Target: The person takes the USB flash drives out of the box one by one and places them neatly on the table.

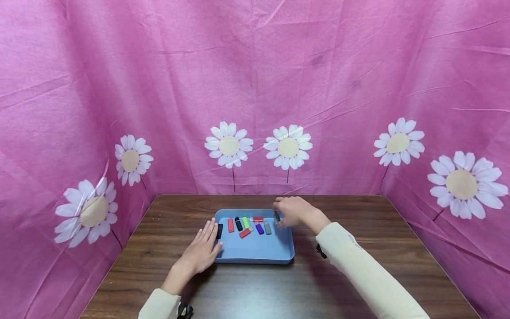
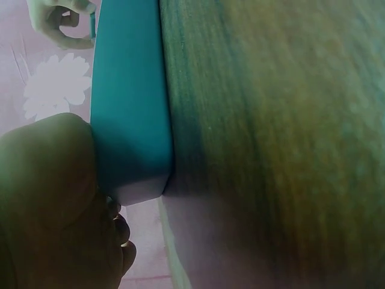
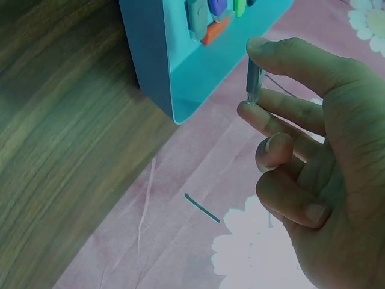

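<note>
Several USB flash drives lie in a light blue tray (image 1: 255, 254). My right hand (image 1: 294, 211) pinches a grey USB flash drive (image 3: 254, 78) between thumb and fingertip, above the tray's far right corner. Straight-fingered, my left hand (image 1: 202, 248) rests against the tray's left side. Close to it is a black drive (image 1: 219, 231), partly covered by the fingers. The other drives include a red one (image 1: 230, 225), a black one (image 1: 238, 223), a green one (image 1: 245, 222), a purple one (image 1: 260, 228) and a grey one (image 1: 268, 228).
The tray stands on a dark wooden table (image 1: 159, 248). A pink cloth (image 1: 255, 79) printed with white daisies hangs behind the table and at both sides. Two more red drives (image 1: 258, 219) lie among the rest in the tray.
</note>
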`<state>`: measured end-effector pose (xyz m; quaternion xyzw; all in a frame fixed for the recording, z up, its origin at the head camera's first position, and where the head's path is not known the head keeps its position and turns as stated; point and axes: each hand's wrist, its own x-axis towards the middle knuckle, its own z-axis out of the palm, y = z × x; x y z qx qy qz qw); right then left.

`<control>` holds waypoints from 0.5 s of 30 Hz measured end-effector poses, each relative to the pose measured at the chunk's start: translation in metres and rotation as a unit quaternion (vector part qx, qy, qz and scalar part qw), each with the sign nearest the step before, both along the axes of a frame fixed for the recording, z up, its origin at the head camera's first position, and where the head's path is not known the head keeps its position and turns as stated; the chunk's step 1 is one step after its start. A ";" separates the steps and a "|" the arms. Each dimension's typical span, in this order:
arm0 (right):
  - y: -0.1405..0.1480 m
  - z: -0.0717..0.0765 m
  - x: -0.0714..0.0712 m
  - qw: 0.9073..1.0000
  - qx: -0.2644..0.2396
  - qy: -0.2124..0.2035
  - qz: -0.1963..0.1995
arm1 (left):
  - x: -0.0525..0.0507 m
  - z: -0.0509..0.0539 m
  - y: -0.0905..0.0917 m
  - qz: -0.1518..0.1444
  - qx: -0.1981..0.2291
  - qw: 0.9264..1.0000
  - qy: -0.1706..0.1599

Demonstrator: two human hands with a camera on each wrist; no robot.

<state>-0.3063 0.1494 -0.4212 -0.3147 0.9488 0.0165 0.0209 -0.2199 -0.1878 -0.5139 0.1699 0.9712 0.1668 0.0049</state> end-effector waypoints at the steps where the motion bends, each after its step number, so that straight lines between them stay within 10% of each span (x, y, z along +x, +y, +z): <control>1: 0.002 0.001 0.001 1.000 -0.002 0.005 0.004 | 0.000 -0.001 0.000 0.000 0.003 1.000 0.005; 15: 0.036 0.014 0.006 0.999 -0.025 0.021 -0.007 | 0.004 0.006 0.000 -0.004 -0.011 1.000 -0.004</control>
